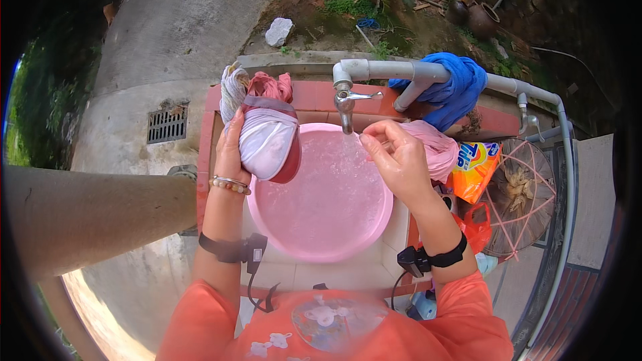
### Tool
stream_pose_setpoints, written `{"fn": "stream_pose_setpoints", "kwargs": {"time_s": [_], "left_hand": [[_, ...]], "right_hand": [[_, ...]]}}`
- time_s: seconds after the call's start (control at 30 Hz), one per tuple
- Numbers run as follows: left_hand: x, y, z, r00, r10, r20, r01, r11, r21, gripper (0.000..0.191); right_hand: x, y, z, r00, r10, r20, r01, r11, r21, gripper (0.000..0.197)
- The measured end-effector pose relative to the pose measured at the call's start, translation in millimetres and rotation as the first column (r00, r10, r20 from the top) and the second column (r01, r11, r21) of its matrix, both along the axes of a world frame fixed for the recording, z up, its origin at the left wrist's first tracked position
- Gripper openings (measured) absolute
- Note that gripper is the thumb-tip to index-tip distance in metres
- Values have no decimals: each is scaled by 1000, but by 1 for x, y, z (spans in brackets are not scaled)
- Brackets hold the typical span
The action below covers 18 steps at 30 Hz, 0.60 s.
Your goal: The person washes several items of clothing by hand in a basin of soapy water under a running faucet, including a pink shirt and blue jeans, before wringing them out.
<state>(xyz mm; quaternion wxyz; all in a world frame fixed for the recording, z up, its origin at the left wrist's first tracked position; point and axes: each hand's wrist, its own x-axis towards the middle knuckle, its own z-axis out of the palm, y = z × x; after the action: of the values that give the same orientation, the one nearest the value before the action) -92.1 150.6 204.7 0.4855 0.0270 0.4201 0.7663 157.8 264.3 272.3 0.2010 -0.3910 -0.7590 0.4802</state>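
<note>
My left hand [231,155] grips a dark red and white cloth item [268,140] with a rounded end, perhaps a cap, above the left rim of the basin. Below it, the pink plastic basin [321,255] holds water. Over the basin's far side, a metal tap [345,108] pours a stream of water. Just right of this stream is my right hand [396,158], its fingers loosely bent and nothing visible in them. A pink cloth [431,150] lies behind the right hand, partly hidden by it.
On the far-left ledge [311,91] lie a whitish cloth [233,85] and a reddish cloth [271,86]. A blue cloth [456,85] hangs over the grey pipe [381,69]. At right are a Tide bag [474,170], a red plastic bag [476,230] and a round woven hat [531,210]. A thick post [100,218] stands left.
</note>
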Motion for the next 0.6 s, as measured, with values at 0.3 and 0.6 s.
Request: {"fn": "stream_pose_setpoints", "kwargs": {"time_s": [0.3, 0.6], "left_hand": [[-12, 89, 4, 996, 80, 40, -79, 996, -43, 62], [-13, 117, -115, 920, 244, -307, -348, 869, -352, 56]], "right_hand": [[-33, 14, 32, 975, -67, -214, 101, 983, 152, 25], [-33, -43, 16, 996, 78, -53, -58, 952, 301, 69]]}}
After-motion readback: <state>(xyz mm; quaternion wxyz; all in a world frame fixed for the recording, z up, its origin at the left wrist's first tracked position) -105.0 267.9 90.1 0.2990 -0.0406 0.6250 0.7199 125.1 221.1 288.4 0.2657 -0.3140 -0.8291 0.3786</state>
